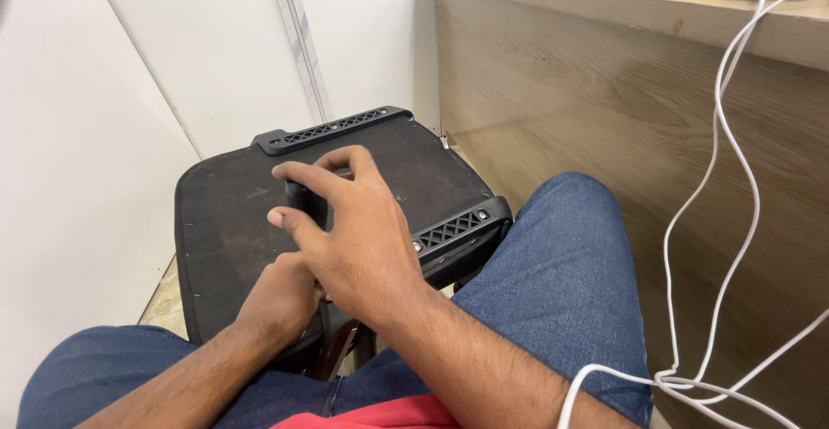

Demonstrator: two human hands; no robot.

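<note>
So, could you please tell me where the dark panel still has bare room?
The dark panel is bare left of the right hand, and behind it toward the far grille strip. The near edge is crowded: left hand and near grille strip.

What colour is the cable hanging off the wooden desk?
White; the cable shows best in the head view.

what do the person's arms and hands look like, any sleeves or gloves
Both are bare: the right hand and left hand wear no gloves, rings or watch, and both forearms show no sleeves. Dark hair runs along the forearms. No markings show.
</note>
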